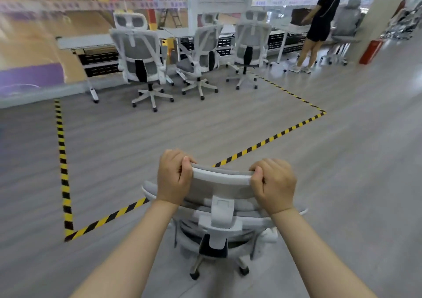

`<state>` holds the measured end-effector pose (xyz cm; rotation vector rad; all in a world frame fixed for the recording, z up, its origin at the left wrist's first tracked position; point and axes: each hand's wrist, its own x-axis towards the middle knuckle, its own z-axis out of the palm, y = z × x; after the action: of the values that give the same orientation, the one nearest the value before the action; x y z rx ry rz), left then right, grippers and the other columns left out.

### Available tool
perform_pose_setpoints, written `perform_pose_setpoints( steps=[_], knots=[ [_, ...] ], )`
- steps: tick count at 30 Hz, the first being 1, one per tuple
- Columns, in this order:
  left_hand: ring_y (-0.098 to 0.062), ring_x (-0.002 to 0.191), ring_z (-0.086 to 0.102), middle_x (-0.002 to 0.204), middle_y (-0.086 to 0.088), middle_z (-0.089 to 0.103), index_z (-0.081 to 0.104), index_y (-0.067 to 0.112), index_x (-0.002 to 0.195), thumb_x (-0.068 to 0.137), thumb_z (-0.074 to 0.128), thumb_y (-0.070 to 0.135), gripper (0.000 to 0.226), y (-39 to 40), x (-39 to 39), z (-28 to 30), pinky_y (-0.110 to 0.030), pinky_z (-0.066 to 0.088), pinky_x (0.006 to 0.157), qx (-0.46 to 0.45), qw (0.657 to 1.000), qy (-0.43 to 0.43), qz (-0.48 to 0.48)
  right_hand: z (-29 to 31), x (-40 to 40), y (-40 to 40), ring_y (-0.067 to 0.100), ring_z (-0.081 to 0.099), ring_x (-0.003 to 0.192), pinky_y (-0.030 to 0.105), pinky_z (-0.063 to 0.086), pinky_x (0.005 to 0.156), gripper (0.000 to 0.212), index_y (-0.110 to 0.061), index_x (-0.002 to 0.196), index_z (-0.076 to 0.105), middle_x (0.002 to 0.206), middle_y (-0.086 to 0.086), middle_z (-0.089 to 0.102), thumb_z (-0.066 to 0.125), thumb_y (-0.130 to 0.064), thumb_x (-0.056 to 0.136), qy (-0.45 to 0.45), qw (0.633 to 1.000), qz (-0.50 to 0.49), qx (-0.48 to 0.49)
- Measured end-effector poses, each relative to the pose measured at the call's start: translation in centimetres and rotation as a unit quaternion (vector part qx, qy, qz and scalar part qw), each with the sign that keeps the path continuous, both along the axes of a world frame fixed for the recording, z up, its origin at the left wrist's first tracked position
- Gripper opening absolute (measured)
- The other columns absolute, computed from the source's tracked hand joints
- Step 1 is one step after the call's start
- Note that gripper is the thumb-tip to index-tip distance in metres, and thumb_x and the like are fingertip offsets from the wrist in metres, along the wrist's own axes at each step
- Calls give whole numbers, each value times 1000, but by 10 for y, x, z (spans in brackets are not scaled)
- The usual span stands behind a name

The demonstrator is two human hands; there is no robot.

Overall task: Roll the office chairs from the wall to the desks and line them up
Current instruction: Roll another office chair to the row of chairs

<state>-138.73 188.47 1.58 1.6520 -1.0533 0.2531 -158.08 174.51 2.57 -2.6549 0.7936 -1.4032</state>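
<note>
A white and grey office chair [219,220] stands right in front of me, seen from behind and above. My left hand [174,179] grips the left end of its headrest [222,179], and my right hand [274,184] grips the right end. Ahead, three matching chairs stand at the long white desks [91,41]: one on the left [141,62], one in the middle [201,55] turned sideways, one on the right [249,46]. The chair I hold sits at the near edge of a floor area marked by striped tape.
Yellow and black tape [62,167] outlines a rectangle of grey floor before the desks. A person in black [319,24] stands at the far right desk, beside another grey chair [344,30]. A red box [370,51] sits by a pillar at the right.
</note>
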Motion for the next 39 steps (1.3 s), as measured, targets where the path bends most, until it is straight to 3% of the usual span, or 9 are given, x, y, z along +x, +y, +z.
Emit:
perform_pose_setpoints(
  steps=[10, 18, 23, 31, 39],
  knots=[
    [-19, 69, 46, 70, 4, 56, 60, 14, 67, 93, 32, 20, 39, -24, 150, -6, -36, 36, 69, -17, 989, -46, 143, 3, 203, -75, 21, 41, 55, 34, 32, 57, 34, -14, 59, 55, 59, -2, 53, 34, -16, 86, -13, 994, 111, -5],
    [-20, 71, 47, 80, 1, 57, 60, 18, 87, 88, 39, 24, 22, -26, 290, -6, -32, 35, 63, 88, 964, -207, 142, 0, 372, -121, 17, 42, 59, 31, 33, 64, 36, -13, 62, 56, 65, -9, 49, 31, -14, 88, -24, 982, 184, 43],
    [-22, 72, 45, 84, -1, 57, 54, 20, 95, 84, 40, 24, 19, -39, 371, -7, -37, 39, 63, 96, 965, -187, 158, -1, 475, -140, 18, 40, 62, 36, 35, 66, 39, -9, 63, 55, 64, 2, 53, 28, -16, 91, -19, 975, 208, 81],
    [-23, 73, 46, 86, -3, 57, 52, 20, 98, 87, 37, 26, 20, -60, 502, -8, -36, 39, 65, 107, 955, -167, 222, -5, 640, -166, 20, 42, 68, 31, 32, 71, 39, -9, 65, 55, 68, 1, 52, 27, -16, 91, -31, 961, 255, 102],
    [-21, 73, 48, 84, -4, 60, 66, 11, 90, 86, 37, 24, 32, -96, 650, -9, -34, 36, 66, 101, 933, -176, 296, -7, 813, -202, 10, 35, 70, 26, 29, 72, 39, -6, 63, 54, 68, -3, 47, 27, -16, 90, -61, 941, 316, 108]
  ],
)
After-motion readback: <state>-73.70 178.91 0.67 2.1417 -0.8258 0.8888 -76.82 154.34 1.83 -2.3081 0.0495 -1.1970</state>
